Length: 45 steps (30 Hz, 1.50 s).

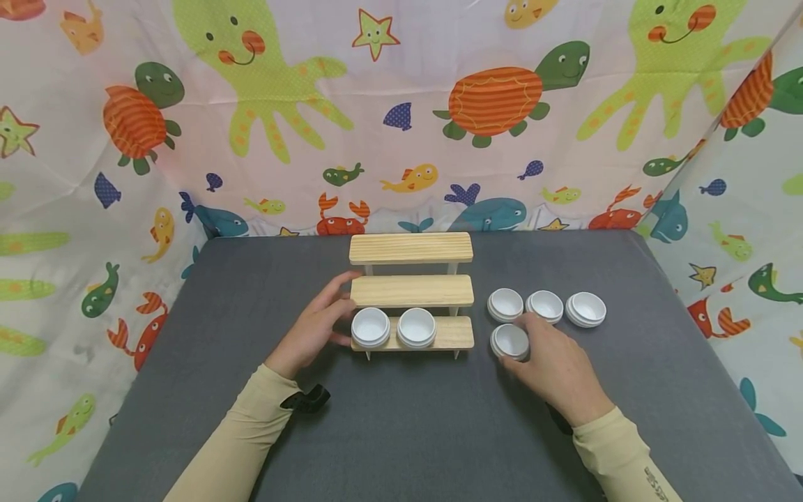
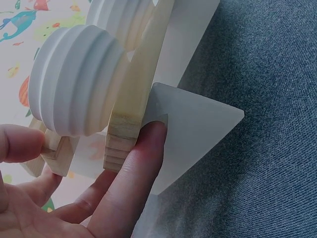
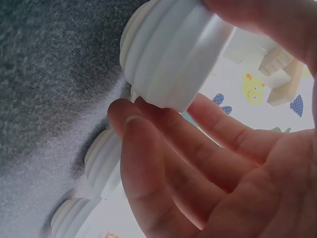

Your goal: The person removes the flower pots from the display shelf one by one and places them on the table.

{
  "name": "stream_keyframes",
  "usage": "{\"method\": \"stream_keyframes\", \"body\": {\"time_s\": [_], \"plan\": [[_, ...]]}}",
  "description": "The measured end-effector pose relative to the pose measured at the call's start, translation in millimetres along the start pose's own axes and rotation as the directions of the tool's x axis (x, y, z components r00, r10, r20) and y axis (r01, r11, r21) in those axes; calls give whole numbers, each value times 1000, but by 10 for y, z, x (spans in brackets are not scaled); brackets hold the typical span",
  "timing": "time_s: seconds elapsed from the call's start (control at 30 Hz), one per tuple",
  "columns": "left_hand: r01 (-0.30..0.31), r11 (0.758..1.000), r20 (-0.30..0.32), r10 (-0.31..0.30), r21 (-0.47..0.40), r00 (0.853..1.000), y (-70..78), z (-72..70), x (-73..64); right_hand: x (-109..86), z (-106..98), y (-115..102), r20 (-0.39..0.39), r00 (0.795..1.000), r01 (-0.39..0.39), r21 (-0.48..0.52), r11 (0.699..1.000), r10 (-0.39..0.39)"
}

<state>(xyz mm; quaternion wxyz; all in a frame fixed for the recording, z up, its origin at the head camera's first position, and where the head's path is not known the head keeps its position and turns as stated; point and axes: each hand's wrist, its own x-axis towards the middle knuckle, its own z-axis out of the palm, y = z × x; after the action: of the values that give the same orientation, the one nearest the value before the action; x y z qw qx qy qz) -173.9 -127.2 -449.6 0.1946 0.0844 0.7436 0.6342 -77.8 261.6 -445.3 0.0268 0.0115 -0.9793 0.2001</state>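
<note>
A three-step wooden display stand [image 1: 410, 291] with translucent side supports stands in the middle of the table. Two small white bowls [image 1: 417, 328] with ridged sides sit on its lowest step, at the left and the middle. My left hand [image 1: 316, 326] is at the stand's left end, its spread fingers [image 2: 143, 166] touching the step ends and one support. To the right of the stand, my right hand [image 1: 561, 366] grips another white bowl [image 1: 509, 341] between thumb and fingers. In the right wrist view, that ridged bowl [image 3: 171, 52] looks close to the grey surface; contact is unclear.
Three more white bowls [image 1: 544, 306] stand in a row just behind my right hand. The table is covered in grey cloth [image 1: 401, 432]. A curtain [image 1: 389, 90] printed with sea animals hangs along the back and both sides.
</note>
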Motion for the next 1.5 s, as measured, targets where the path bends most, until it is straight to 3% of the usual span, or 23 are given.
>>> {"method": "stream_keyframes", "body": {"time_s": [0.3, 0.53, 0.87, 1.2, 1.5], "plan": [[3, 1000, -5, -3, 3, 1000, -2, -12, -3, -6, -120, -130, -13, 1000, 16, -28, 999, -16], [0, 1000, 1, 0, 6, 1000, 10, -10, -4, 7, -180, -404, -100, 988, 123, 29, 992, -120], [9, 1000, -3, -9, 12, 1000, 1, -14, 6, 10, -27, -771, -168, 949, 276, 38, 961, -266], [9, 1000, 9, -9, 14, 1000, -9, -14, 10, 47, 131, -1046, -145, 938, 325, 48, 944, -316], [10, 1000, 1, -10, 17, 1000, -11, -8, -2, 62, 232, -1164, -128, 947, 303, 48, 952, -295]]}}
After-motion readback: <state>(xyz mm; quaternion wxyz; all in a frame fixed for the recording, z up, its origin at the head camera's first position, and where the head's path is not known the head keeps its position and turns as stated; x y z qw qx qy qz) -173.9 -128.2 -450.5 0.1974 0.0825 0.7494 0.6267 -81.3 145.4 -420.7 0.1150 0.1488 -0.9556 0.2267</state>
